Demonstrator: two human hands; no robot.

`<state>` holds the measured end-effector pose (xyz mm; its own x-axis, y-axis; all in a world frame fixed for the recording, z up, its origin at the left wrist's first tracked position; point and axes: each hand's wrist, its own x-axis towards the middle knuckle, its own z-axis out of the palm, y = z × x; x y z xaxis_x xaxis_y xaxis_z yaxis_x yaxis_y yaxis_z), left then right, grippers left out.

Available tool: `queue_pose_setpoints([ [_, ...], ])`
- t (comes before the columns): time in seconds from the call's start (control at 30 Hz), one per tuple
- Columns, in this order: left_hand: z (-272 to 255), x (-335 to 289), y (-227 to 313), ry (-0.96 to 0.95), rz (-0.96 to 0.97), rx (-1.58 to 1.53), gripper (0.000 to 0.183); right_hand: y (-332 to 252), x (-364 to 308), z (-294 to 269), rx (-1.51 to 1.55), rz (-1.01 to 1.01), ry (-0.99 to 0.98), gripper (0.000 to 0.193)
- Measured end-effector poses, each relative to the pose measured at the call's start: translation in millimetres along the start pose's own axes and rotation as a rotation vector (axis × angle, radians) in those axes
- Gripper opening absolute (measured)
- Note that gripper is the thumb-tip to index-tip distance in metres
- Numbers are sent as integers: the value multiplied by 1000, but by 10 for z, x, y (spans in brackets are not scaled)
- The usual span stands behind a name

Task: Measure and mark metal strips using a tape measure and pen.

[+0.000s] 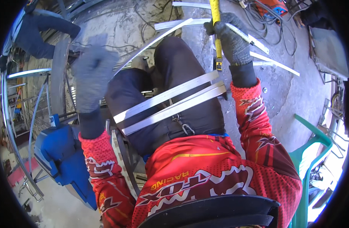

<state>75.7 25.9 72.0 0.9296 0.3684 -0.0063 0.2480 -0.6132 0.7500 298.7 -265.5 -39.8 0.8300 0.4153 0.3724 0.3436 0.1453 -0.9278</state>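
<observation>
Right fingers around yellow tape, strips across lap

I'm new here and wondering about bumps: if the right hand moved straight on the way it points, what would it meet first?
The right hand seems to have a free way over concrete floor to the picture's top edge, beside the yellow measuring tape, though depth is unclear.

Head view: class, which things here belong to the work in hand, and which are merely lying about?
Belonging, judging by position:
yellow tape measure, in the grey-gloved right hand
pale flat metal strips, across the dark-trousered thighs

Apparently lying about:
green plastic chair, right
orange-red object, upper right, kind unclear
blue plastic object, left, kind unclear
</observation>
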Motion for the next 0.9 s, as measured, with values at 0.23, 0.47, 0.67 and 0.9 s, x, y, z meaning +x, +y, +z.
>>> queue_pose_setpoints([
  [0.23, 1096, -253, -970, -68, -78, 278, 32, 94, 51, 127, 229, 64, -49, 27],
  [0.47, 853, -108, -1218, 146, -582, -144, 34, 276, -54, -168, 258, 154, -34, 28],
  [0.67, 784, -181, -1149, 37, -387, -190, 27, 241, -96, -57, 109, 133, 36, 29],
  [0.9, 504, 233, -1257, 66, -280, -314, 26, 314, 39, -365, 353, 101, 34, 23],
])
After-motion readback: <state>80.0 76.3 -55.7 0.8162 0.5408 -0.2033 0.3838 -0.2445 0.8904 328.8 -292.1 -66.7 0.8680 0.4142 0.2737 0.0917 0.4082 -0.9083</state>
